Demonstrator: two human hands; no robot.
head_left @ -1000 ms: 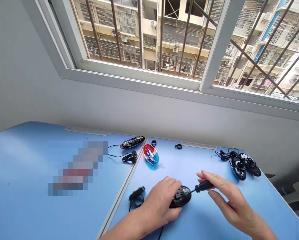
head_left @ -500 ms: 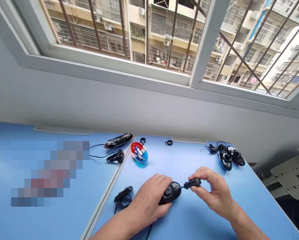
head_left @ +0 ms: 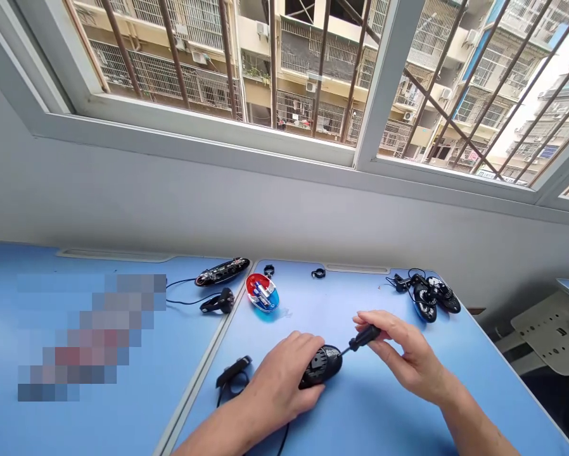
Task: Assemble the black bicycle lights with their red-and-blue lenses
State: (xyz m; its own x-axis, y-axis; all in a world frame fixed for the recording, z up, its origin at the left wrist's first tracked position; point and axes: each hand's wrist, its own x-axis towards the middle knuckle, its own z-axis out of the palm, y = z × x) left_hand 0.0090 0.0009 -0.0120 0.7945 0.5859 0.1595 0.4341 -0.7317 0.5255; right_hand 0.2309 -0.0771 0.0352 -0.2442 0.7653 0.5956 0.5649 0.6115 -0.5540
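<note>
The left hand (head_left: 284,375) is closed around a black, slotted oval device (head_left: 331,362) on the near part of the blue table (head_left: 379,405). To its right, the right hand (head_left: 405,354) grips a black screwdriver (head_left: 363,339) by its handle, tip at the device's right end.

Glossy plastic casing (head_left: 332,361), smooth tabletop (head_left: 484,367) (faintly shiny)

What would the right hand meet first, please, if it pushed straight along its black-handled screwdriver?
Probably the glossy black oval device at the tip of the screwdriver; depth leaves actual contact unclear.
</note>
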